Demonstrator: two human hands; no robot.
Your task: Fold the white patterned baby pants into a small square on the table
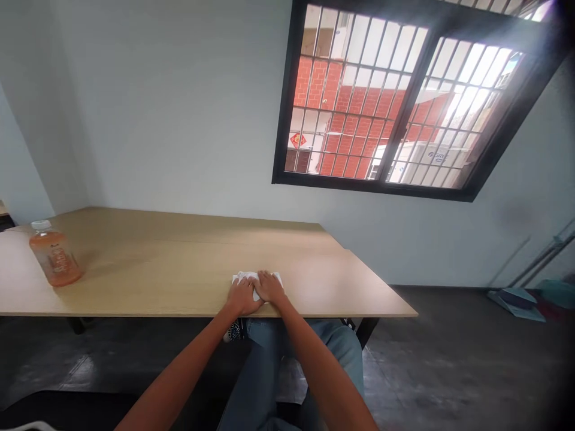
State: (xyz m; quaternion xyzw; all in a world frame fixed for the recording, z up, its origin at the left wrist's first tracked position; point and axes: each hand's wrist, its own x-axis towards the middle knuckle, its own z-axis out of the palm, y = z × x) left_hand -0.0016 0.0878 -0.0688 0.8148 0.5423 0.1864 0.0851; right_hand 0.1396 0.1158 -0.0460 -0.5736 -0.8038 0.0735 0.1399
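Note:
A crumpled white tissue (257, 295) lies on the wooden table (157, 263) close to its front edge. My left hand (242, 297) presses on the tissue's left part, its fingers bent over it. Just to the right, my right hand (270, 287) holds down the other side, fingers together on the white tissue. The two hands touch or nearly touch at the thumbs. White edges of the tissue show beyond the fingertips and between the hands; the rest is hidden under the palms.
A bottle of orange drink (57, 261) with a white cap stands at the table's left. A pale wall (188, 120) with a barred window (381, 102) rises behind the table. Blue-green dustpans (516, 302) are on the floor at right. My legs (256, 377) are below the table edge.

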